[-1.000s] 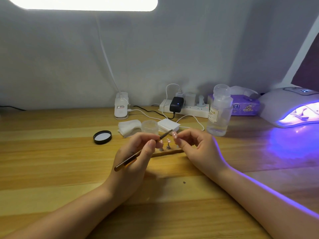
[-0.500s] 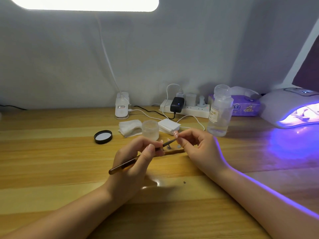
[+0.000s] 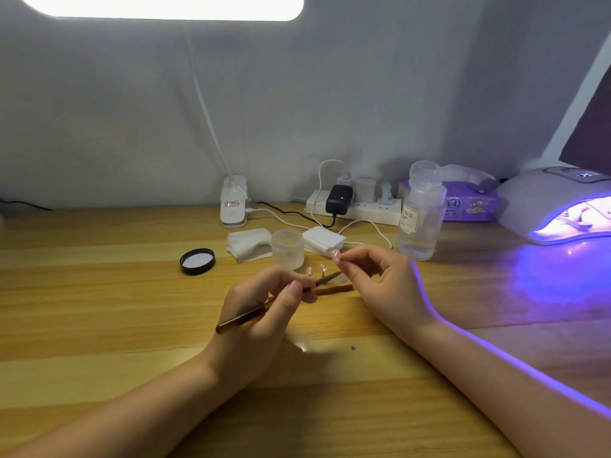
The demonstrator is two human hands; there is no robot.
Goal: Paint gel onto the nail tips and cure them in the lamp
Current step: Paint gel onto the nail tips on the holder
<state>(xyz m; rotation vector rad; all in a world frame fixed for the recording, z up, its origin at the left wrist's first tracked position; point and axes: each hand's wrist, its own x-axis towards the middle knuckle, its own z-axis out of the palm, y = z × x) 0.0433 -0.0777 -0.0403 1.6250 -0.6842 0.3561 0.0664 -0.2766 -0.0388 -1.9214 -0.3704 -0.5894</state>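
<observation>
Nail tip (image 3: 335, 254) sits pinched in our right hand (image 3: 380, 282) above the table (image 3: 99, 309); our left hand (image 3: 264, 312) grips the brush (image 3: 264, 310) just beside it; two tips (image 3: 315, 270) wait on their stand; the lamp (image 3: 558, 206) glows at far right with shapes inside, so we judge ourselves midway.

A wooden bench (image 3: 99, 309) of pale, striped planks filled the near half of the scene and ran back to a plain grey-white wall (image 3: 363, 94). A long, bright light panel (image 3: 165, 4) glowed at the top left edge, and its thin white stem (image 3: 206, 110) dropped to a clamp base (image 3: 234, 201) at the bench's far edge. Violet light washed over the bench on the right. A dark panel (image 3: 591, 133) stood at the far right.
</observation>
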